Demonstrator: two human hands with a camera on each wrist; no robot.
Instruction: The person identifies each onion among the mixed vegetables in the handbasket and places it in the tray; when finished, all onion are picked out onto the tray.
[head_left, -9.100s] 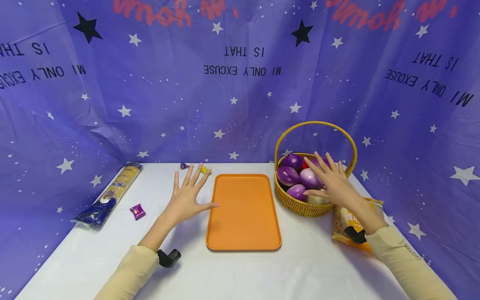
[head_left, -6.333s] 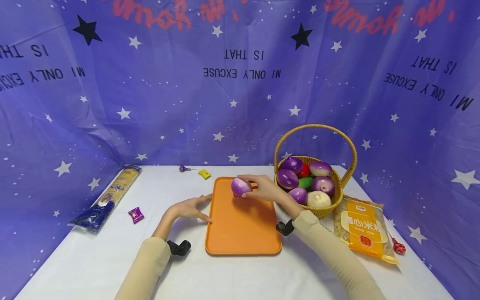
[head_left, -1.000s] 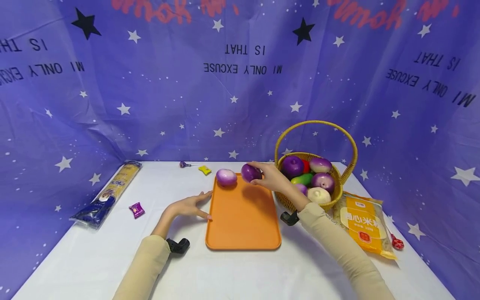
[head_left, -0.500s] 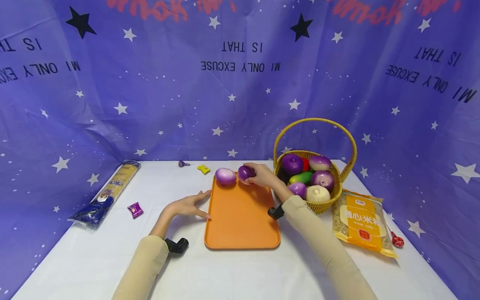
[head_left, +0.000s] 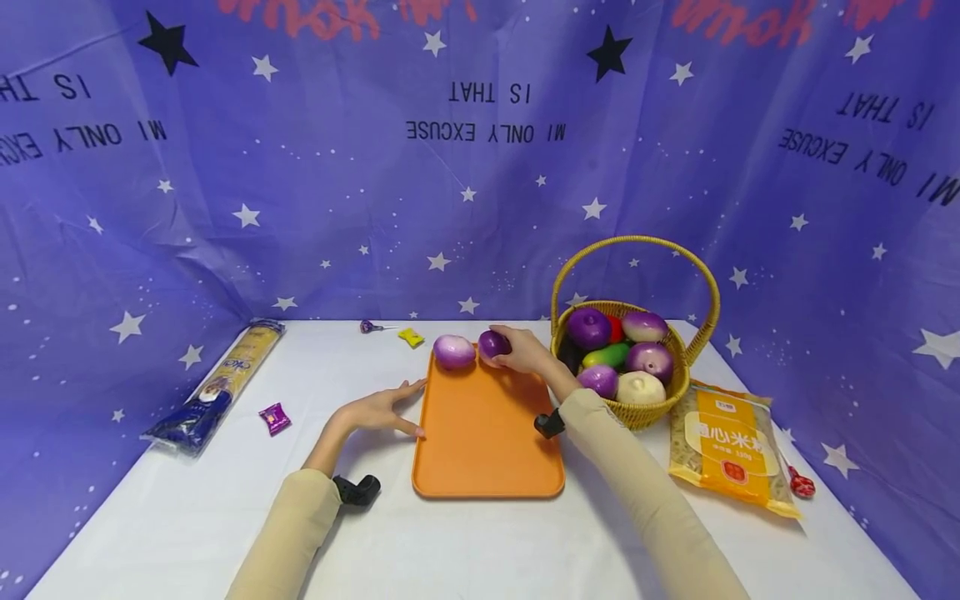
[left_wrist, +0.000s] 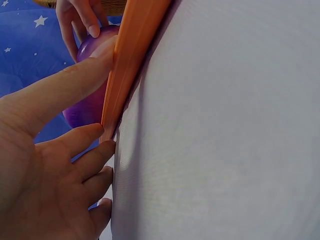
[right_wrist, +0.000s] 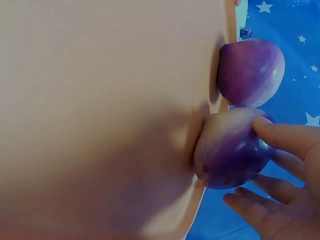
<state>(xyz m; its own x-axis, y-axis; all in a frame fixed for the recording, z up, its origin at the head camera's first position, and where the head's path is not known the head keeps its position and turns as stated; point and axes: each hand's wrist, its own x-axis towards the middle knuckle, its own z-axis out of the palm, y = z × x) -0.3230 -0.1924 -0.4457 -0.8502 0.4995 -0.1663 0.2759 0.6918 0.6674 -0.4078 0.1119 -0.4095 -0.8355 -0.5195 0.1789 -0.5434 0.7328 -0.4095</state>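
An orange tray (head_left: pixel 487 442) lies on the white table. On its far left corner sits a pale purple onion (head_left: pixel 453 352). My right hand (head_left: pixel 525 350) grips a darker purple onion (head_left: pixel 492 346) beside it at the tray's far edge. In the right wrist view the thumb presses this dark onion (right_wrist: pixel 232 150) against the tray, a small gap from the pale onion (right_wrist: pixel 252 72). My left hand (head_left: pixel 375 410) rests its fingertips on the tray's left edge. The left wrist view shows the left thumb (left_wrist: pixel 65 90) on the tray rim (left_wrist: pixel 132 55), other fingers nearly straight along its side.
Right of the tray stands a wicker basket (head_left: pixel 652 414) with a tall handle, holding several onions and other vegetables. A yellow pasta bag (head_left: pixel 731 450) and a red lollipop (head_left: pixel 801 483) lie nearer. Noodles (head_left: pixel 221 387), a purple candy (head_left: pixel 275 418) and a yellow candy (head_left: pixel 411 337) lie leftward.
My right hand has brought the first onion, then the darker one, from the basket and lowered it beside the first. My left hand came to the tray's edge and stays there.
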